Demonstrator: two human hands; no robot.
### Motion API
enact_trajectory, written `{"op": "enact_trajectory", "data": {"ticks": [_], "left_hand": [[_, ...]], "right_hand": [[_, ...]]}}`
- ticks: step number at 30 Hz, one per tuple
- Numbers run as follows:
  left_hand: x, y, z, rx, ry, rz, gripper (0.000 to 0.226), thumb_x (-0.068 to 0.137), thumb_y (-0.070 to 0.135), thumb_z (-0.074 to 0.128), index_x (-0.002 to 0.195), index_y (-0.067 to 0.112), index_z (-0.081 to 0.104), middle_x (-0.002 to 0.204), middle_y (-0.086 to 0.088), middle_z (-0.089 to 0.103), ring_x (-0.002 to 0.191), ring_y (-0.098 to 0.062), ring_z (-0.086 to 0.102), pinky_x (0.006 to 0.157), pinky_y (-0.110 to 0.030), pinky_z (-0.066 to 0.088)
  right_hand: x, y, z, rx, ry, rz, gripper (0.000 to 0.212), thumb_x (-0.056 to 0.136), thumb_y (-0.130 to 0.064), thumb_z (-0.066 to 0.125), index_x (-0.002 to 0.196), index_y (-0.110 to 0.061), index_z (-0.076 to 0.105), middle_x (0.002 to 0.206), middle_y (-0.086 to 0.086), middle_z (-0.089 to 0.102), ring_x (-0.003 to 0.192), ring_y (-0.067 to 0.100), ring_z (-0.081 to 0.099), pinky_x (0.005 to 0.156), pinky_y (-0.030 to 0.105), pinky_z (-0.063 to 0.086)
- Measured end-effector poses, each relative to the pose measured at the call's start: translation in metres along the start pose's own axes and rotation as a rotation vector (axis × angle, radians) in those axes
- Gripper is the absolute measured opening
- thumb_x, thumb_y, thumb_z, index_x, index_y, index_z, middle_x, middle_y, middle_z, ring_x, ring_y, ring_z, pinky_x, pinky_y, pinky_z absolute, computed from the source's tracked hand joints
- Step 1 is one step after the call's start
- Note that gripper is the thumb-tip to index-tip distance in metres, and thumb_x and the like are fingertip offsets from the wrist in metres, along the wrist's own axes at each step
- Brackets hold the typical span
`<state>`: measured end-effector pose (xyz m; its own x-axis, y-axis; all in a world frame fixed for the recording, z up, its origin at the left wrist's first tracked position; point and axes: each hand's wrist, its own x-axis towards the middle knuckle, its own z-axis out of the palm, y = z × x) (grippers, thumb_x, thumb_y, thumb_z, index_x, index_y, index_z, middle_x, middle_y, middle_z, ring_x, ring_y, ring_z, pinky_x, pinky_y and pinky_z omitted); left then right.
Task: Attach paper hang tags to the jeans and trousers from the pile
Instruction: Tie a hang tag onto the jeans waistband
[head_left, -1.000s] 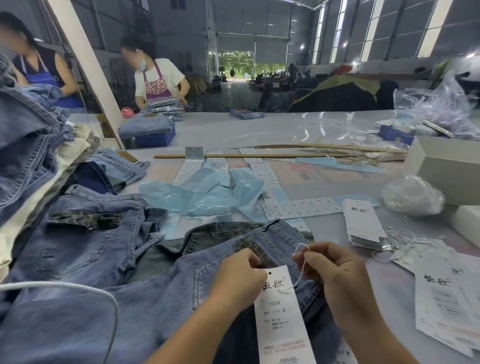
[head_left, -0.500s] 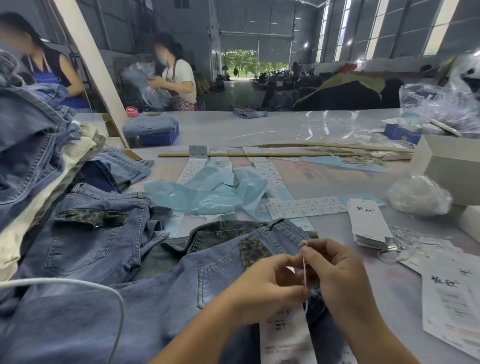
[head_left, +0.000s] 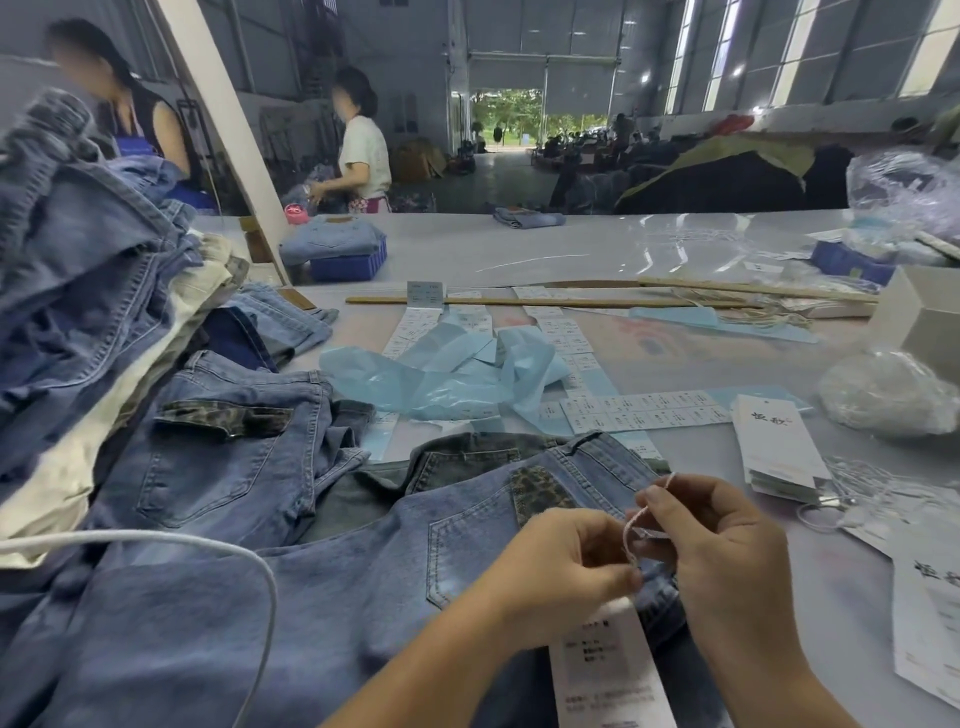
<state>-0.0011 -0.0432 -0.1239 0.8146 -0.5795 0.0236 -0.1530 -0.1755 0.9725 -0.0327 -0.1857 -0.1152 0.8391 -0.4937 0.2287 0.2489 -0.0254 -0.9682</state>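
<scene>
A pair of blue jeans (head_left: 322, 597) with a leopard-print patch lies in front of me on the grey table (head_left: 519, 249). A white paper hang tag (head_left: 605, 670) rests on the jeans under my hands. My left hand (head_left: 566, 577) pinches the tag's white string (head_left: 631, 527) near the tag's top. My right hand (head_left: 727, 551) pinches the same string higher up, forming a loop just above the jeans' waistband. A pile of jeans and trousers (head_left: 88, 312) rises at the left.
A stack of spare hang tags (head_left: 779, 447) with loose strings lies at the right, by white boxes (head_left: 930, 322) and a plastic bag (head_left: 888, 389). Sticker sheets (head_left: 639, 410) and blue backing paper (head_left: 447, 379) cover the middle. Two people stand beyond the table.
My hands have drawn together over the waistband, with the string now looped between them. The tag has slid down toward me. The person at the back has turned away.
</scene>
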Motion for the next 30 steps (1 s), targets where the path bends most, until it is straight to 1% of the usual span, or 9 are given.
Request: {"op": "enact_trajectory", "data": {"ticks": [4, 6, 8, 12, 15, 20, 23, 27, 30], "left_hand": [[0.005, -0.002, -0.008, 0.065, 0.162, -0.014, 0.014, 0.094, 0.015, 0.064, 0.087, 0.025, 0.073, 0.07, 0.011, 0.067, 0.068, -0.003, 0.059, 0.072, -0.024, 0.05], [0.008, 0.0, -0.013, 0.086, 0.191, -0.034, 0.019, 0.095, 0.018, 0.061, 0.082, 0.028, 0.07, 0.069, 0.007, 0.061, 0.061, -0.007, 0.051, 0.06, -0.021, 0.043], [0.011, 0.002, -0.016, 0.131, 0.184, -0.03, 0.02, 0.097, 0.02, 0.06, 0.081, 0.03, 0.068, 0.07, -0.001, 0.06, 0.058, -0.008, 0.047, 0.054, -0.02, 0.04], [0.018, 0.01, -0.018, 0.216, 0.094, -0.008, 0.017, 0.096, 0.019, 0.059, 0.087, 0.03, 0.069, 0.083, -0.004, 0.07, 0.068, -0.009, 0.057, 0.066, -0.025, 0.048], [0.019, 0.013, -0.019, 0.195, 0.039, 0.006, 0.011, 0.094, 0.017, 0.06, 0.1, 0.021, 0.068, 0.095, 0.003, 0.072, 0.09, -0.015, 0.068, 0.087, -0.036, 0.055], [0.016, 0.011, -0.023, 0.125, 0.054, -0.007, 0.023, 0.083, 0.025, 0.061, 0.103, 0.013, 0.063, 0.101, -0.009, 0.073, 0.099, -0.028, 0.069, 0.093, -0.055, 0.051], [0.015, 0.009, -0.025, 0.127, 0.075, -0.024, 0.026, 0.081, 0.027, 0.06, 0.101, 0.012, 0.065, 0.103, -0.011, 0.072, 0.102, -0.031, 0.067, 0.095, -0.056, 0.05], [0.014, 0.006, -0.032, 0.202, 0.1, -0.024, 0.001, 0.091, 0.017, 0.067, 0.091, 0.018, 0.067, 0.096, -0.011, 0.072, 0.095, -0.028, 0.068, 0.092, -0.053, 0.052], [0.013, 0.003, -0.037, 0.241, 0.124, -0.059, 0.006, 0.091, 0.016, 0.067, 0.09, 0.021, 0.067, 0.091, -0.003, 0.073, 0.09, -0.022, 0.068, 0.09, -0.042, 0.055]], "right_hand": [[0.002, 0.0, -0.005, -0.057, 0.111, -0.012, 0.017, 0.083, -0.004, 0.074, 0.085, -0.019, 0.066, 0.07, 0.003, 0.072, 0.062, 0.028, 0.071, 0.057, 0.028, 0.059], [0.002, 0.001, -0.008, -0.151, 0.174, -0.046, 0.033, 0.08, -0.004, 0.077, 0.1, -0.02, 0.056, 0.074, 0.003, 0.069, 0.067, 0.026, 0.069, 0.068, 0.034, 0.058], [-0.002, -0.001, -0.007, -0.263, 0.16, -0.124, 0.051, 0.075, -0.001, 0.08, 0.11, -0.021, 0.05, 0.087, -0.001, 0.062, 0.076, 0.015, 0.063, 0.071, 0.023, 0.053], [-0.012, -0.006, -0.002, -0.675, -0.064, -0.348, 0.058, 0.067, -0.003, 0.083, 0.119, -0.019, 0.064, 0.122, -0.001, 0.046, 0.11, 0.012, 0.046, 0.09, 0.032, 0.042], [-0.013, -0.013, 0.001, -0.657, -0.36, -0.355, 0.058, 0.073, -0.002, 0.075, 0.123, -0.028, 0.061, 0.123, -0.016, 0.058, 0.118, 0.004, 0.053, 0.101, 0.025, 0.041], [-0.011, -0.015, 0.002, -0.617, -0.451, -0.357, 0.055, 0.082, -0.008, 0.072, 0.114, -0.049, 0.054, 0.098, -0.04, 0.061, 0.067, -0.004, 0.062, 0.06, 0.006, 0.041], [-0.011, -0.013, 0.001, -0.641, -0.452, -0.384, 0.043, 0.083, -0.007, 0.072, 0.109, -0.041, 0.062, 0.083, -0.038, 0.061, 0.063, -0.011, 0.056, 0.057, 0.003, 0.037], [-0.01, -0.01, -0.001, -0.699, -0.405, -0.372, 0.022, 0.086, -0.01, 0.071, 0.101, -0.027, 0.073, 0.064, -0.025, 0.06, 0.06, 0.0, 0.056, 0.054, 0.012, 0.039], [-0.009, -0.01, -0.002, -0.801, -0.418, -0.35, 0.01, 0.088, -0.017, 0.068, 0.085, -0.024, 0.074, 0.07, -0.015, 0.066, 0.07, 0.003, 0.06, 0.062, 0.022, 0.046]]}}
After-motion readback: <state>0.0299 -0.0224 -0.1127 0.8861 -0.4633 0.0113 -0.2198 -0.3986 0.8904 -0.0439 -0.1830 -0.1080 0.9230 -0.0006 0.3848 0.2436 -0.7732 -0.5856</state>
